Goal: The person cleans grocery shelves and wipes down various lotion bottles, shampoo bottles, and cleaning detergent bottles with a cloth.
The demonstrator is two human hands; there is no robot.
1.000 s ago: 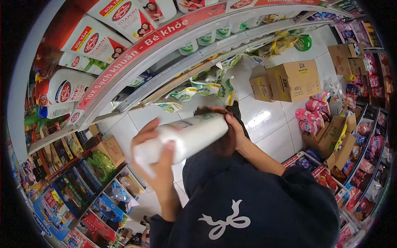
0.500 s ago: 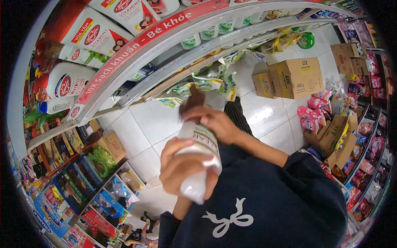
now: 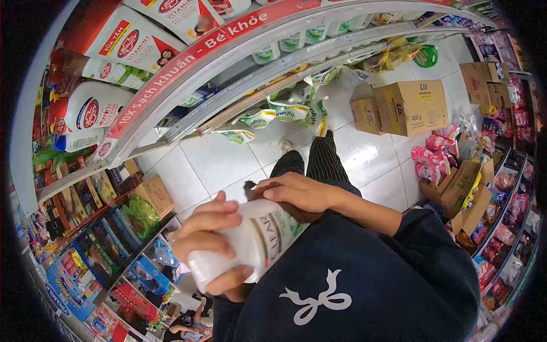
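A white CLEAR shampoo bottle (image 3: 272, 233) lies tilted in front of my body, its green label part facing up. My left hand (image 3: 208, 242) is wrapped round its smooth white end, fingers over the top and thumb underneath. My right hand (image 3: 299, 196) presses a dark brown cloth (image 3: 305, 215) onto the bottle's other end, partly covering it. Part of the cloth sticks out beyond the knuckles toward the left.
Above stands a shelf with a red edge strip (image 3: 188, 54) and Lifebuoy bottles (image 3: 94, 108). Sunlight pouches (image 3: 285, 113) hang along the lower shelf. Lix cartons (image 3: 413, 108) stand on the tiled floor, with pink packs (image 3: 433, 157) and an open carton (image 3: 461, 194) at right.
The bottle has moved down and left, closer to my body, and turned so more of its label shows. The cloth has shifted from the bottle's far end to along its side.
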